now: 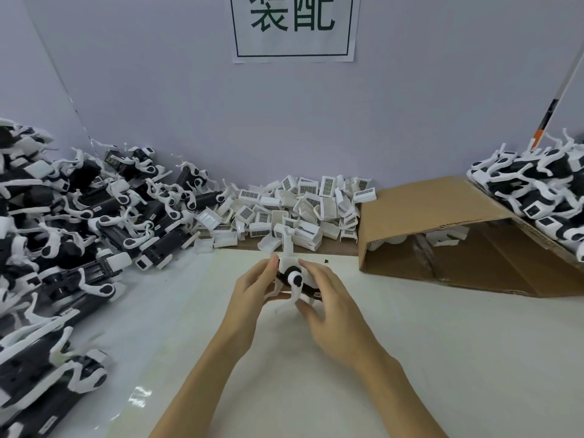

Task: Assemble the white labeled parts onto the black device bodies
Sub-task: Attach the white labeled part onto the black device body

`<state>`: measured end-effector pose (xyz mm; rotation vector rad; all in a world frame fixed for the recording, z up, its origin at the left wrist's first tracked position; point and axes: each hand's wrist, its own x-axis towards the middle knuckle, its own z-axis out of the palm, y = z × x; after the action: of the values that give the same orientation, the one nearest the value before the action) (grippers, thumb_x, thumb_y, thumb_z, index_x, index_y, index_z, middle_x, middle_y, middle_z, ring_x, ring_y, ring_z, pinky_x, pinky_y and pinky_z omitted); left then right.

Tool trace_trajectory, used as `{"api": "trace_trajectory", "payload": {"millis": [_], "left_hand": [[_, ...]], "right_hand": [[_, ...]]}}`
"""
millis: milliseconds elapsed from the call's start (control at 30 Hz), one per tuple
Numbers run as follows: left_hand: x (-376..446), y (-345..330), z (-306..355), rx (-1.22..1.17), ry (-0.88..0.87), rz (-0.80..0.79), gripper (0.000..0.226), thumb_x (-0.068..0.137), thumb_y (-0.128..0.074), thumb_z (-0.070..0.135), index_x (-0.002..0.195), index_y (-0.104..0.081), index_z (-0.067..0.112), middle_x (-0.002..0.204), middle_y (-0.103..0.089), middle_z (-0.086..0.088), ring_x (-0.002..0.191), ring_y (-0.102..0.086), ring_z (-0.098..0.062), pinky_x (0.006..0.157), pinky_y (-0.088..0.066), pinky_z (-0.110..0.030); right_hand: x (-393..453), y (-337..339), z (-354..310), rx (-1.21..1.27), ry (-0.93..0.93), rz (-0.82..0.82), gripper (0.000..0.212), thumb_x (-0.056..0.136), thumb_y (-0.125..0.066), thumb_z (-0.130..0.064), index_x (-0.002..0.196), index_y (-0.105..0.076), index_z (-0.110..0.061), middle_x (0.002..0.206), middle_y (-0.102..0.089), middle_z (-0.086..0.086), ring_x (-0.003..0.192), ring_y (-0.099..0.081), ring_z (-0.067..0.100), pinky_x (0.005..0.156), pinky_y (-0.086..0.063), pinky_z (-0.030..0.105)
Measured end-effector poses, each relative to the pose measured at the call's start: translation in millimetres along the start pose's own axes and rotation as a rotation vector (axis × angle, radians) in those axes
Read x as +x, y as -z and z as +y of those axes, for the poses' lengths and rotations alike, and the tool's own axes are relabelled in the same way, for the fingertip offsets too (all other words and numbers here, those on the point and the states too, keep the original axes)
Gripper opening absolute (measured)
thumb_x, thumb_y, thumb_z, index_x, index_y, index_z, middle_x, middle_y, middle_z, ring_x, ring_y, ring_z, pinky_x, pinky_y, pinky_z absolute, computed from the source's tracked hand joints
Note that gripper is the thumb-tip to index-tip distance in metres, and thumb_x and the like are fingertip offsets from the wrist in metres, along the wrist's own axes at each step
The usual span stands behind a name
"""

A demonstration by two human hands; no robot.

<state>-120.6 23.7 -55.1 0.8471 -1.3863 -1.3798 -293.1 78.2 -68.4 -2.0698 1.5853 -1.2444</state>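
Head camera is looking down on a pale, glossy white tabletop (pixel 410 358) running up against a lavender-grey wall (pixel 158 90), where a paper sign (pixel 295 26) with a green border and two large green characters is hanging. Black device bodies with white fittings are lying heaped along the left side in a big pile (pixel 63 235), white labeled parts (pixel 294 210) are spilling in a loose mound against the wall at the middle, and a brown cardboard box (pixel 442 229) is lying on its side at the right, with a second heap of black-and-white units (pixel 543 184) sitting on and behind its upper flap. Both hands are meeting just above the table, in front of the mound, around one black device body (pixel 295 279). Left hand (pixel 252 289) is gripping its left side with curled fingers and thumb; right hand (pixel 328 298) is wrapping over its right side, thumb underneath. Its long axis is running roughly left-far to right-near, mostly hidden by the right hand, with a round white-capped end facing the camera, a white piece sticking up at the far side and thin white legs hanging down toward the table.
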Motion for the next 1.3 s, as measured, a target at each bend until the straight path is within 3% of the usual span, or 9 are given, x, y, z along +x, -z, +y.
{"api": "trace_trajectory", "payload": {"millis": [233,433,533,600,667,733,900,1033,1300], "left_hand": [[-2,-7,0,0.335,-0.164,0.117,0.022,0.079,-0.078,0.065,0.089,-0.075,0.045,0.086,-0.076,0.016,0.084,-0.073,-0.006,0.072,-0.051,-0.014],[0,8,-4,0.313,-0.074,0.203,0.059,0.078,-0.06,0.084,0.104,-0.078,0.034,0.093,-0.081,0.011,0.09,-0.073,-0.001,0.082,-0.052,-0.032],[3,10,-1,0.065,-0.016,0.244,0.078,0.096,-0.028,0.088,0.135,-0.066,0.032,0.109,-0.083,0.004,0.105,-0.074,-0.016,0.092,-0.053,-0.044],[7,11,1,0.001,-0.008,0.297,0.08,0.1,-0.026,0.083,0.13,-0.069,0.023,0.107,-0.082,-0.003,0.101,-0.075,-0.027,0.088,-0.055,-0.046],[7,8,-1,0.062,-0.012,0.309,0.08,0.101,-0.029,0.08,0.116,-0.076,0.017,0.102,-0.081,-0.005,0.095,-0.073,-0.03,0.083,-0.056,-0.046],[5,4,-7,0.137,-0.008,0.278,0.077,0.101,-0.032,0.077,0.106,-0.08,0.017,0.1,-0.08,-0.003,0.094,-0.072,-0.026,0.083,-0.056,-0.045],[7,-6,-18,0.431,-0.08,0.277,0.033,0.111,-0.051,0.048,0.095,-0.074,0.03,0.094,-0.076,0.015,0.091,-0.068,-0.006,0.08,-0.052,-0.031],[7,-3,-25,0.701,-0.16,0.41,0.006,0.107,-0.063,0.025,0.104,-0.067,0.027,0.106,-0.064,0.017,0.108,-0.059,-0.013,0.081,-0.042,-0.025],[75,72,1,1.351,0.253,0.474,0.066,0.104,-0.062,0.04,0.154,-0.035,0.007,0.158,-0.029,-0.024,0.147,-0.029,-0.042,0.12,-0.027,-0.047]], "right_hand": [[1,-4,5,-0.164,0.015,0.14,0.054,0.096,-0.075,-0.022,0.147,-0.056,-0.023,0.133,-0.054,-0.01,0.12,-0.056,0.011,0.098,-0.05,0.02],[15,3,-10,-0.35,-0.099,-0.021,0.029,0.097,-0.072,-0.04,0.12,-0.063,-0.026,0.114,-0.06,-0.011,0.101,-0.059,0.014,0.08,-0.053,0.032],[56,66,-13,0.123,-0.288,0.067,0.015,0.095,-0.076,-0.035,0.083,-0.071,-0.029,0.075,-0.071,-0.016,0.066,-0.069,0.01,0.06,-0.053,0.025],[89,137,-11,0.693,-0.401,0.349,0.023,0.101,-0.067,-0.04,0.109,-0.074,-0.019,0.096,-0.08,-0.003,0.084,-0.078,0.014,0.073,-0.061,0.029],[111,197,-5,1.209,-0.425,0.492,0.063,0.103,-0.053,-0.056,0.147,-0.051,-0.011,0.134,-0.066,0.021,0.119,-0.069,0.035,0.102,-0.057,0.051],[111,215,3,1.189,-0.502,0.415,0.073,0.104,-0.045,-0.061,0.16,-0.034,-0.015,0.146,-0.053,0.027,0.128,-0.06,0.047,0.108,-0.05,0.06],[59,113,17,1.038,-0.563,0.059,0.037,0.103,-0.06,-0.027,0.123,-0.07,0.002,0.119,-0.073,0.027,0.098,-0.076,0.036,0.08,-0.064,0.043],[25,22,18,1.091,-0.698,-0.062,0.032,0.108,-0.051,-0.015,0.107,-0.08,-0.001,0.102,-0.075,0.02,0.085,-0.076,0.028,0.07,-0.062,0.032],[23,-5,19,1.097,-0.751,0.021,0.029,0.109,-0.048,-0.005,0.109,-0.074,0.007,0.085,-0.073,0.017,0.073,-0.073,0.021,0.065,-0.061,0.027]]}}
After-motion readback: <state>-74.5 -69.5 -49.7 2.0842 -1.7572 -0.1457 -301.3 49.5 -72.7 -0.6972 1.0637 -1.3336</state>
